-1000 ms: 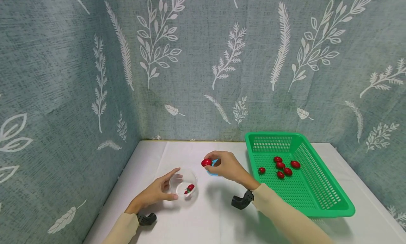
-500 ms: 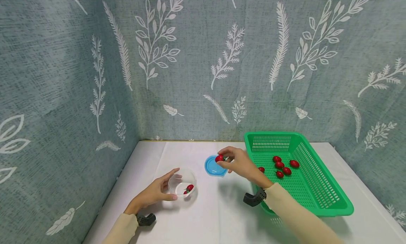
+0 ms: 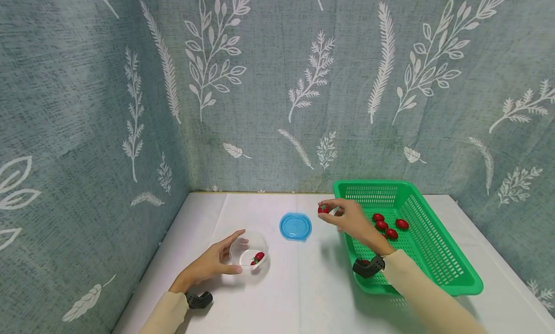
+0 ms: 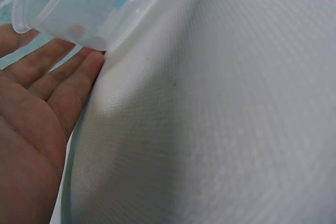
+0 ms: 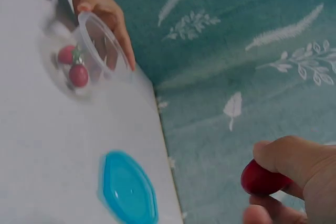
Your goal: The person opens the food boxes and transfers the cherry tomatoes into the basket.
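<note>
My left hand [image 3: 212, 264] holds a clear plastic container [image 3: 246, 258] on the table from its left side, with thumb and fingers spread around it. In the left wrist view the fingers [image 4: 84, 69] touch the container's wall. Inside lie two red cherry tomatoes [image 5: 79, 75] with green stalks. My right hand [image 3: 349, 220] pinches another cherry tomato [image 3: 323, 209] between thumb and fingertips. It is raised over the left rim of the green basket [image 3: 373, 183]. Several red tomatoes [image 3: 391, 233] lie in that basket, some partly hidden by my right arm.
A blue lid [image 3: 296, 226] lies flat on the white-covered table [image 3: 277, 295], between the container and the basket. Patterned grey-green cloth [image 3: 277, 107] hangs behind and along the sides.
My right hand has moved rightward from near the container, past the blue lid to the basket, still pinching the tomato. The lid is now uncovered. My left hand stays at the container.
</note>
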